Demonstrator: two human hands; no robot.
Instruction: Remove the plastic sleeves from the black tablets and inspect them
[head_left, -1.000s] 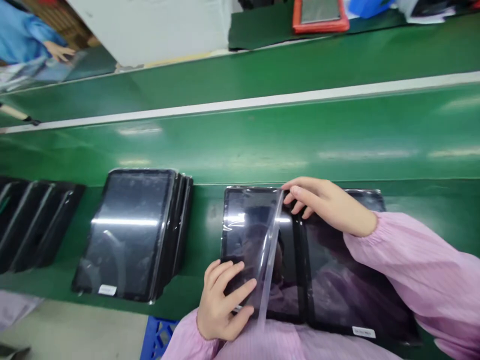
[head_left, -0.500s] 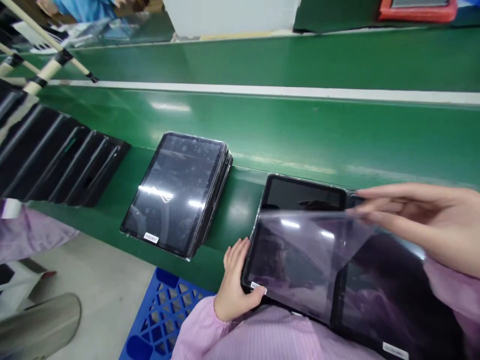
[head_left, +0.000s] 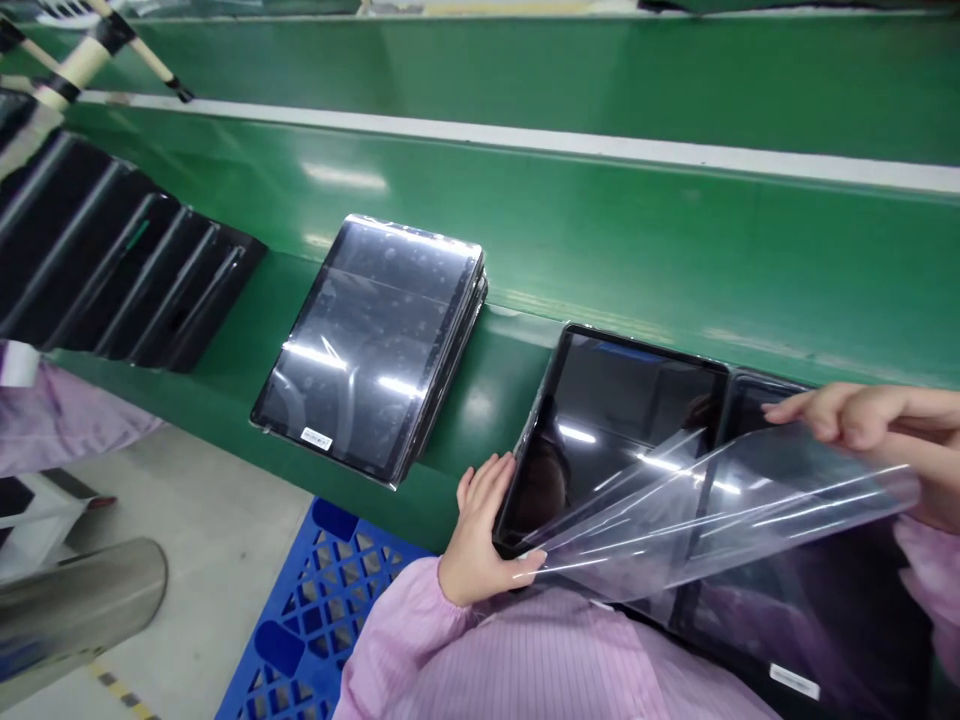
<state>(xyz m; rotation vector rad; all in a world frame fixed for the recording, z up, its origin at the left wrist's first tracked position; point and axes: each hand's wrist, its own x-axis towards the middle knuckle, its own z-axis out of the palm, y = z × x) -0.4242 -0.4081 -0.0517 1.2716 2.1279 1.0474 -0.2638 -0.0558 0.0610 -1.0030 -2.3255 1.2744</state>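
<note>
My left hand (head_left: 484,545) grips the lower left edge of a black tablet (head_left: 630,410), its thumb over the near corner where the film meets it. A clear protective film (head_left: 637,535) is lifted off most of the screen and slants up to the right in folds. My right hand (head_left: 877,430) pinches the film's far end, above a second black tablet (head_left: 802,600) that lies to the right with a white label near its lower edge. Further left sits a stack of film-covered tablets (head_left: 367,350), the top one bearing a white barcode label.
A green work surface (head_left: 600,230) runs across, with a white strip (head_left: 480,130) behind. At the left stand a ribbed black rack (head_left: 127,260) and taped poles (head_left: 82,65). Below are a blue plastic pallet (head_left: 322,590), a metal cylinder (head_left: 82,610) and another person's purple sleeve (head_left: 82,415).
My right hand has pulled the film rightward and toward me, baring more of the tablet's screen. My left hand stays at the corner. The camera view has tilted down.
</note>
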